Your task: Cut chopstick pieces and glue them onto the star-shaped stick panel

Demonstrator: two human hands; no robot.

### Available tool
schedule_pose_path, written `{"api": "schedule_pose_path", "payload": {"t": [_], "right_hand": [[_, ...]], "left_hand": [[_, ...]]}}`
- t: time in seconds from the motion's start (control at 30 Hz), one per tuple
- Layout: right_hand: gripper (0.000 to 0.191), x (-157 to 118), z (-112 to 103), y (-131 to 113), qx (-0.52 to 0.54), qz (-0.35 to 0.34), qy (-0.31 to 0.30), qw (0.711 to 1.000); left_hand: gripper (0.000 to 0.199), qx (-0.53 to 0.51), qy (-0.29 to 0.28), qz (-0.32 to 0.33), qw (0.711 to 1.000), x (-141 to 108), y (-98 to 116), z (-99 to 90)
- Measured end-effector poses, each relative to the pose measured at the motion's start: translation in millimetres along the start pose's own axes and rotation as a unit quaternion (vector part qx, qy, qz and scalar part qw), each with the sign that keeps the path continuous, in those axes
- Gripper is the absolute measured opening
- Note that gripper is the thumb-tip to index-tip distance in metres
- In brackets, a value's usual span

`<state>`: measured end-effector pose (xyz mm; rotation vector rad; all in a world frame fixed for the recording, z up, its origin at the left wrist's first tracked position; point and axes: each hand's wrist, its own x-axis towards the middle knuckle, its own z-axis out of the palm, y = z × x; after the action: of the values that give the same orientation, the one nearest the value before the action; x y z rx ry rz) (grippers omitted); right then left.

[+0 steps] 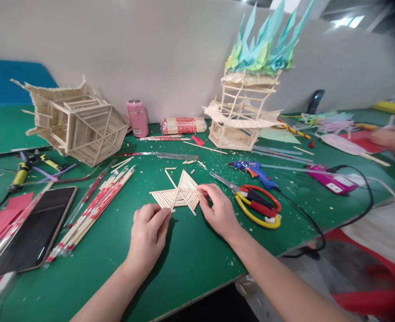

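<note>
A flat panel of pale wooden sticks (178, 197), made of triangular sections around a crossing point, is in the middle of the green table. My left hand (150, 228) pinches its lower left edge near a stick end. On the right side, my right hand (219, 209) has thumb and forefinger closed on the panel's corner. The fingertips partly cover both gripped spots. Scissors with red and yellow handles (258, 205) lie just right of my right hand, blades toward the panel. Short stick offcuts (190, 162) are scattered behind the panel.
A blue glue gun (254, 172) with a trailing cord lies right. Stick models stand behind: a lying hexagonal frame (90, 125) and a paper-topped tower (241, 116). Left are wrapped stick packs (93, 214) and a phone (36, 232). Another person's hand (393, 138) is far right.
</note>
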<state>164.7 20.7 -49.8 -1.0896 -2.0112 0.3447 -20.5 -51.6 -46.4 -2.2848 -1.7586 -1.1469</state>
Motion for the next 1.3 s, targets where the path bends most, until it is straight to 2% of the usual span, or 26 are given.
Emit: {"api": "schedule_pose_path", "payload": {"t": [0.1, 0.2, 0.37, 0.53, 0.77, 0.9, 1.03, 1.1, 1.3], "right_hand": [[0.018, 2, -4, -9, 0.035, -0.034, -0.033, 0.998], [0.017, 5, -8, -20, 0.07, -0.066, -0.098, 0.991], [0.017, 19, -8, -26, 0.094, -0.079, -0.184, 0.975], [0.016, 30, -3, -18, 0.1, -0.084, -0.202, 0.971], [0.01, 28, -5, -14, 0.071, -0.094, -0.209, 0.971], [0.009, 24, -8, -12, 0.039, -0.081, -0.227, 0.97], [0.008, 18, -9, -6, 0.014, -0.048, -0.238, 0.97], [0.009, 15, -9, -5, 0.004, -0.036, -0.239, 0.97], [0.013, 11, -6, -3, -0.016, -0.032, -0.242, 0.97]], "left_hand": [[0.015, -0.04, -0.009, 0.012, 0.999, 3, -1, -0.8], [0.011, -0.09, -0.02, 0.015, 0.996, 11, -3, -0.9], [0.01, -0.169, -0.03, 0.013, 0.985, 30, -5, 0.4], [0.011, -0.222, -0.044, -0.02, 0.974, 38, -10, 2.7], [0.014, -0.264, -0.156, -0.056, 0.95, 38, -14, 3.6], [0.013, -0.22, -0.181, -0.04, 0.958, 33, -21, 1.1], [0.024, -0.085, -0.167, 0.042, 0.981, 26, -30, 2.7], [0.025, -0.042, -0.168, 0.047, 0.984, 24, -30, 4.6], [0.023, -0.049, -0.168, 0.066, 0.982, 23, -22, 9.4]]}}
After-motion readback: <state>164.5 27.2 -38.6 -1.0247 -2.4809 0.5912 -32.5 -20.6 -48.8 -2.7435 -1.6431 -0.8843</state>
